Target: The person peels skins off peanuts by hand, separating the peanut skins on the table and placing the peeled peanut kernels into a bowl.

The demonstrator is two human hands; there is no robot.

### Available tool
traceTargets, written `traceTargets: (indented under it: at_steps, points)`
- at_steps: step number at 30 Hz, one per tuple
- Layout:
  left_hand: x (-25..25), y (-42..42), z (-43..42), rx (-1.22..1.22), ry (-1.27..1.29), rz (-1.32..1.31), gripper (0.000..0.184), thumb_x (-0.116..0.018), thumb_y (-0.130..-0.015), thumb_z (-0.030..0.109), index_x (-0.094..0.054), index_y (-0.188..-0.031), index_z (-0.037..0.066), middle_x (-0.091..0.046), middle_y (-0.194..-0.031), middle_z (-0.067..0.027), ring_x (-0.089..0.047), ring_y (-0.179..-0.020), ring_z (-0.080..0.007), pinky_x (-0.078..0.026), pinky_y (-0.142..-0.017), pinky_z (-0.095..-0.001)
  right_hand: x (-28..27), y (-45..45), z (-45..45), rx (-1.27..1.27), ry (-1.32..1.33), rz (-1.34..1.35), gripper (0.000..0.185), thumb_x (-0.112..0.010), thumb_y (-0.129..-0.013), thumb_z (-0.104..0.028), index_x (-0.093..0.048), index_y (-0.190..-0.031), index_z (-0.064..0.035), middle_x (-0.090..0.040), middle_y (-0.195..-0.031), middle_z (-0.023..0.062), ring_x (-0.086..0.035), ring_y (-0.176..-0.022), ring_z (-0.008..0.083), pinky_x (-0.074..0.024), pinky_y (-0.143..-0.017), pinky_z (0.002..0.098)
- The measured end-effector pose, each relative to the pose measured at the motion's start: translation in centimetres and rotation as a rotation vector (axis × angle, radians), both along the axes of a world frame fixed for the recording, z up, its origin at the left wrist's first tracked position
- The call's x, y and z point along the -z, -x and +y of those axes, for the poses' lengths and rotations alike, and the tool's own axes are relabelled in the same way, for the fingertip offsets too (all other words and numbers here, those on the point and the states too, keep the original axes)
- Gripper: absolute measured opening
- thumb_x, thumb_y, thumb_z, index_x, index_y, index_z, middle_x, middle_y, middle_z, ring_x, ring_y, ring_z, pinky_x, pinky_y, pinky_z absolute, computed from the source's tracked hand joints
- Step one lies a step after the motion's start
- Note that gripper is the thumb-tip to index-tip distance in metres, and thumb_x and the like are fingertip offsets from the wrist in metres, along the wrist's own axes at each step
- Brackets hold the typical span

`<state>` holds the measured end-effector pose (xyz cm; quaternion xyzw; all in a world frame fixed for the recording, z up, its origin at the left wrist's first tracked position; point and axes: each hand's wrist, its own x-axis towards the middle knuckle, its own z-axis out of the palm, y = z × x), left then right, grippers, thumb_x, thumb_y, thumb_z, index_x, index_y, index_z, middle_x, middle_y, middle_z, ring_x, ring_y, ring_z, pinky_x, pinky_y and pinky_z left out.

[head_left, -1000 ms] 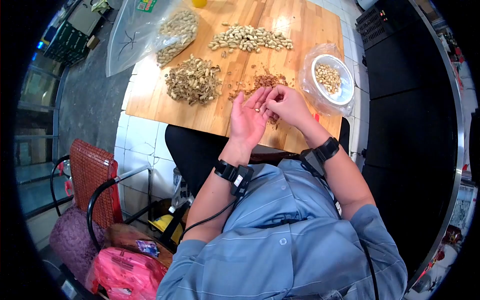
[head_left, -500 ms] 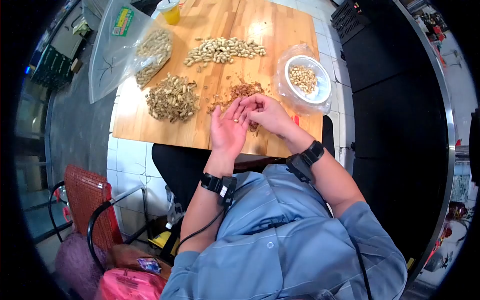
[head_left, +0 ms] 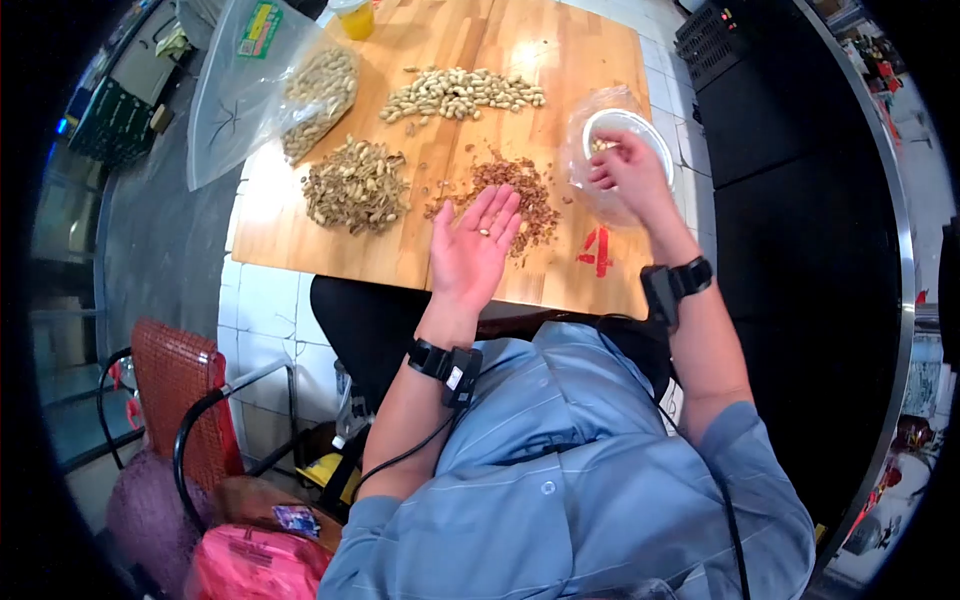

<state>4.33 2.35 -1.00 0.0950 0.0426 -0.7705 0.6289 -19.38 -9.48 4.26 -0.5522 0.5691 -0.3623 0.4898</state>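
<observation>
My left hand [head_left: 472, 250] is palm up over the near side of the table, fingers stretched out. One pale peanut kernel [head_left: 485, 232] rests on it near the base of the fingers. My right hand [head_left: 632, 170] is over the white bowl [head_left: 667, 158], its fingers bent and apart, with nothing visible between them. It hides most of the peanut kernels [head_left: 598, 145] in the bowl. Clear plastic film [head_left: 578, 150] surrounds the bowl. Reddish-brown peanut skins [head_left: 535, 205] lie scattered just beyond my left hand.
Cracked peanut shells [head_left: 355, 188] form a heap at the left. Unshelled peanuts [head_left: 460, 95] are spread farther back on the wooden table [head_left: 580, 60]. A clear bag of peanuts [head_left: 318, 95] and a cup of yellow drink [head_left: 355, 20] stand at the back left.
My right hand has left my left palm and moved right to the bowl. My left hand has stayed nearly in place, its palm now uncovered with the kernel on it.
</observation>
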Motion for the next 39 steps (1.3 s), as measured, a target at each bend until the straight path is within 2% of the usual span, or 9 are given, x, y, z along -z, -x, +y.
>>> traceTargets:
  at_steps: [5, 7, 9, 11, 15, 25, 33, 36, 39]
  points:
    - [-0.4, 0.1, 0.0, -0.010, 0.012, -0.020, 0.067, -0.041, -0.101, 0.043, -0.034, -0.141, -0.009, -0.039, -0.147, -0.0234, -0.038, -0.138, -0.0326, -0.032, -0.116, -0.0439, -2.4, -0.6, 0.8, 0.107, 0.162, 0.281, 0.030, -0.057, -0.093, -0.009, -0.059, -0.122, -0.0015, -0.068, -0.099, 0.0097, -0.069, -0.065, 0.0167, -0.0528, -0.053, 0.0272]
    - [-0.4, 0.1, 0.0, -0.007, 0.016, -0.019, 0.067, -0.040, -0.101, 0.044, -0.034, -0.142, -0.008, -0.039, -0.147, -0.0222, -0.039, -0.137, -0.0316, -0.034, -0.115, -0.0425, -1.4, -3.3, 2.2, -0.032, 0.057, 0.146, 0.023, -0.064, -0.091, -0.014, -0.066, -0.110, -0.0022, -0.070, -0.093, 0.0093, -0.069, -0.068, 0.0174, -0.0532, -0.056, 0.0305]
    - [-0.2, 0.0, 0.0, 0.007, 0.007, -0.055, 0.067, -0.038, -0.101, 0.046, -0.034, -0.142, -0.007, -0.040, -0.148, -0.0201, -0.040, -0.137, -0.0301, -0.033, -0.115, -0.0410, -2.2, -6.7, 5.7, -0.311, 0.246, 0.357, 0.017, -0.070, -0.085, -0.016, -0.069, -0.095, -0.0022, -0.069, -0.085, 0.0104, -0.068, -0.072, 0.0209, -0.0534, -0.062, 0.0339]
    - [0.0, 0.1, 0.0, 0.027, 0.026, -0.095, 0.068, -0.035, -0.101, 0.048, -0.035, -0.143, -0.006, -0.040, -0.148, -0.0182, -0.040, -0.137, -0.0287, -0.032, -0.115, -0.0397, -0.6, -9.5, 7.3, -0.459, 0.365, 0.274, 0.013, -0.072, -0.082, -0.011, -0.066, -0.086, -0.0005, -0.066, -0.077, 0.0073, -0.065, -0.069, 0.0169, -0.0523, -0.065, 0.0308]
    - [0.4, -0.1, 0.1, 0.027, 0.067, -0.177, 0.069, -0.031, -0.101, 0.051, -0.036, -0.143, -0.004, -0.043, -0.147, -0.0161, -0.040, -0.137, -0.0271, -0.028, -0.116, -0.0387, 0.9, -12.0, 7.8, -0.448, 0.406, 0.446, 0.015, -0.073, -0.073, -0.015, -0.065, -0.078, -0.0029, -0.067, -0.080, 0.0149, -0.066, -0.077, 0.0336, -0.0525, -0.068, 0.0419]
    - [0.4, 0.1, 0.2, 0.040, 0.029, -0.248, 0.070, -0.033, -0.101, 0.051, -0.032, -0.145, -0.004, -0.047, -0.144, -0.0162, -0.043, -0.135, -0.0265, -0.029, -0.115, -0.0391, 1.8, -11.3, 7.1, -0.538, 0.183, 0.376, 0.015, -0.075, -0.073, -0.015, -0.066, -0.079, -0.0047, -0.068, -0.076, 0.0125, -0.067, -0.073, 0.0295, -0.0531, -0.066, 0.0384]
    - [0.8, 0.1, 0.1, 0.012, 0.023, -0.306, 0.070, -0.031, -0.102, 0.050, -0.031, -0.145, -0.005, -0.045, -0.145, -0.0187, -0.041, -0.136, -0.0276, -0.030, -0.115, -0.0404, 2.0, -11.5, 6.9, -0.539, 0.185, 0.350, 0.013, -0.072, -0.074, -0.014, -0.066, -0.081, -0.0046, -0.068, -0.076, 0.0111, -0.067, -0.072, 0.0268, -0.0527, -0.065, 0.0365]
    - [0.7, -0.2, -0.2, -0.037, 0.046, -0.306, 0.064, -0.030, -0.104, 0.046, -0.039, -0.140, -0.006, -0.050, -0.140, -0.0189, -0.045, -0.132, -0.0278, -0.031, -0.114, -0.0407, 2.4, -11.5, 6.7, -0.487, 0.135, 0.219, 0.012, -0.067, -0.077, -0.013, -0.067, -0.086, -0.0046, -0.068, -0.074, 0.0095, -0.066, -0.070, 0.0226, -0.0521, -0.064, 0.0345]
    - [1.5, -2.6, -1.7, -0.265, 0.109, -0.598, 0.052, -0.035, -0.105, 0.035, -0.049, -0.132, -0.007, -0.058, -0.131, -0.0184, -0.050, -0.128, -0.0281, -0.033, -0.113, -0.0406, 1.9, -11.2, 6.1, -0.419, -0.013, 0.077, 0.013, -0.062, -0.082, -0.011, -0.069, -0.091, -0.0045, -0.067, -0.073, 0.0076, -0.065, -0.068, 0.0179, -0.0513, -0.062, 0.0323]
